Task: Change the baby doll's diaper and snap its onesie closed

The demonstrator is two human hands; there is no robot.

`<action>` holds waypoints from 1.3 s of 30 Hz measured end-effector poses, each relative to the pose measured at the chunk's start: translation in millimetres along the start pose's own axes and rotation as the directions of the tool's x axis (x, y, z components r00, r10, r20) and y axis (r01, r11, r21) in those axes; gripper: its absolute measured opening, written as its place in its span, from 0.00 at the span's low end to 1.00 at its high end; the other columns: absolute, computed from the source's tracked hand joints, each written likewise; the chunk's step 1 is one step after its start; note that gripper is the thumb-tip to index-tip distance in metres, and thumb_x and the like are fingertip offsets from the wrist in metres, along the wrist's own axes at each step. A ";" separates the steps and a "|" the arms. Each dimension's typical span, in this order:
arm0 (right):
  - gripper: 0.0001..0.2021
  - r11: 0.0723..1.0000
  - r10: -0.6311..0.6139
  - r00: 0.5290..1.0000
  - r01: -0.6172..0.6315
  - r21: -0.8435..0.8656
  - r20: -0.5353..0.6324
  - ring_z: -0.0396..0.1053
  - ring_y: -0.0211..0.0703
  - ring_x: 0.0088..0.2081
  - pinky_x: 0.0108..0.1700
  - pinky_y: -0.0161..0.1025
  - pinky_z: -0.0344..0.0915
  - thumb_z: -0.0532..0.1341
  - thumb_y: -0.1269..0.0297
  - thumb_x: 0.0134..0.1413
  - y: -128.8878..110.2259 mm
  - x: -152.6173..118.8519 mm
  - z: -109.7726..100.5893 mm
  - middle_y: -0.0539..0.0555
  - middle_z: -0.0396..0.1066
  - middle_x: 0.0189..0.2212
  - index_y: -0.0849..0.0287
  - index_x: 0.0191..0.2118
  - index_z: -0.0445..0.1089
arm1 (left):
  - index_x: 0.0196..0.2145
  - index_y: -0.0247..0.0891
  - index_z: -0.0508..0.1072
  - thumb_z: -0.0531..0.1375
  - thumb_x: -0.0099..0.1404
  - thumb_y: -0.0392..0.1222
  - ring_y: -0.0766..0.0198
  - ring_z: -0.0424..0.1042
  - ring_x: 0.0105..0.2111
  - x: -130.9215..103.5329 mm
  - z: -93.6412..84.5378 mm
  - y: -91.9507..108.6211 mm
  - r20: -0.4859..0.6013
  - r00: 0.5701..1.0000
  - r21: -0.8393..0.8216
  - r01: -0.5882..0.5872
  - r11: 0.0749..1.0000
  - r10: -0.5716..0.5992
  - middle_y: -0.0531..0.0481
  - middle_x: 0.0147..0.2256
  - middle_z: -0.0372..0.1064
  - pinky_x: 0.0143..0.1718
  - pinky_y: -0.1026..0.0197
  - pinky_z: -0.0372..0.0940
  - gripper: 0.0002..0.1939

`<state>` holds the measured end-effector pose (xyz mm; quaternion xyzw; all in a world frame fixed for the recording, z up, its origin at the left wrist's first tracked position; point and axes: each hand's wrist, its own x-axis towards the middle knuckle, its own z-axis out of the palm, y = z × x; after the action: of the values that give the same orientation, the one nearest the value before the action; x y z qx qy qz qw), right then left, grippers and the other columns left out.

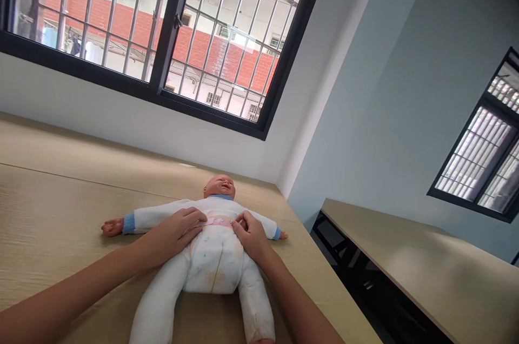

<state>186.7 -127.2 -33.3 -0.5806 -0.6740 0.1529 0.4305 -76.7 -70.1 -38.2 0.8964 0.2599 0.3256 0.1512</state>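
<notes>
A baby doll (160, 217) in a white outfit with blue cuffs lies on its back on the wooden table, arms spread and head toward the window. Round its hips is a white diaper (214, 265) with a pink patterned strip at the waist. My left hand (184, 230) rests on the doll's side at the left end of the waistband, fingers together over the edge. At the right end, my right hand (249, 233) pinches the diaper's edge between thumb and forefinger.
The table (52, 214) runs back to the wall under a barred window (158, 90). A second table (405, 241) with a black glossy front stands to the right, beyond a gap. Another barred window (478, 154) is on the right wall.
</notes>
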 end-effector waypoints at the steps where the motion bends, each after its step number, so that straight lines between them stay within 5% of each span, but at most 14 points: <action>1: 0.08 1.000 0.000 1.000 0.000 0.000 0.000 0.56 0.38 0.27 0.32 0.36 0.52 0.61 0.58 0.60 0.1 -0.1 0.0 0.44 0.58 0.22 0.57 0.35 0.67 | 0.50 0.41 0.75 0.49 0.78 0.50 0.55 0.71 0.51 0.1 0.3 -0.2 -0.001 1.000 0.001 0.001 1.000 -0.001 0.45 0.51 0.74 0.55 0.58 0.66 0.18; 39: 0.08 1.000 0.023 0.999 -0.023 0.001 0.022 0.58 0.37 0.27 0.32 0.36 0.53 0.61 0.58 0.62 -2.6 -1.3 -1.9 0.44 0.59 0.22 0.57 0.35 0.67 | 0.51 0.40 0.75 0.49 0.77 0.54 0.53 0.71 0.51 2.1 -3.2 -0.9 0.047 0.999 -0.017 0.024 1.000 -0.023 0.45 0.51 0.74 0.55 0.55 0.65 0.21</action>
<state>186.5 -129.6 -30.9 -0.5862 -0.6721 0.1644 0.4215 -77.7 -67.9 -35.1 0.8994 0.2639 0.3050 0.1688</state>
